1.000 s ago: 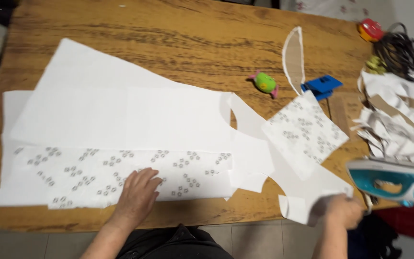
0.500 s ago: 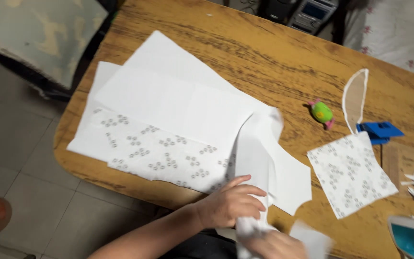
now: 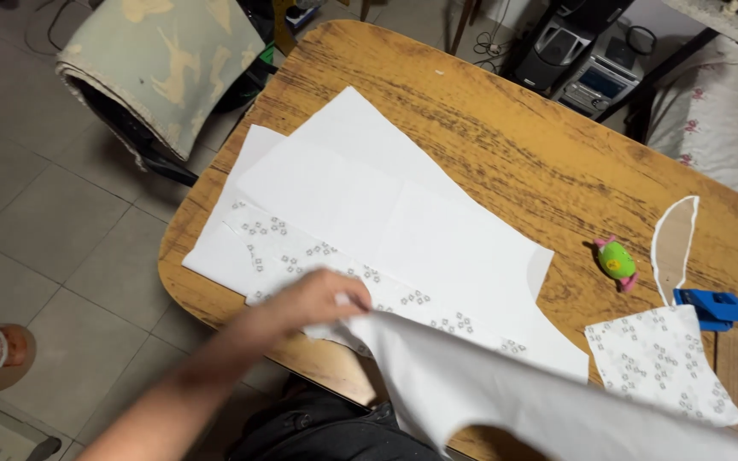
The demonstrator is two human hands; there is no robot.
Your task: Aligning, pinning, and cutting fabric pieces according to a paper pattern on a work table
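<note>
Head view, looking down on a wooden table (image 3: 506,145) with rounded corners and strong dark grain.

Left hand (image 3: 322,299): blurred by motion, fingers closed around the edge of a plain white fabric piece (image 3: 506,393). The grip is pinched shut on the cloth. Right hand: not visible.

White fabric piece: soft, limp, matte, lifted clear of the table at the held end. Its long axis runs from the hand at centre-left down toward the lower right corner of the view. A curved cut-out shows along its lower edge. It hangs in front of the near table edge.

Beneath it, flat on the table: large white paper pattern sheets (image 3: 369,196), overlapping, straight-edged, long axis running diagonally from upper left to lower right. A strip of white cloth with small grey floral print (image 3: 301,252) lies along their near side, parallel to them.

Right side of table: a smaller printed cloth piece (image 3: 655,363), roughly four-sided; a blue plastic object (image 3: 715,307) touching its upper corner; a curved, leaf-shaped pattern piece with a white border (image 3: 672,243); a small green and pink toy-like object (image 3: 615,260) just beside it.

Off the table: a worn cushioned chair (image 3: 155,60) at upper left, a grey stereo unit (image 3: 587,60) at the top. No containers identifiable.
</note>
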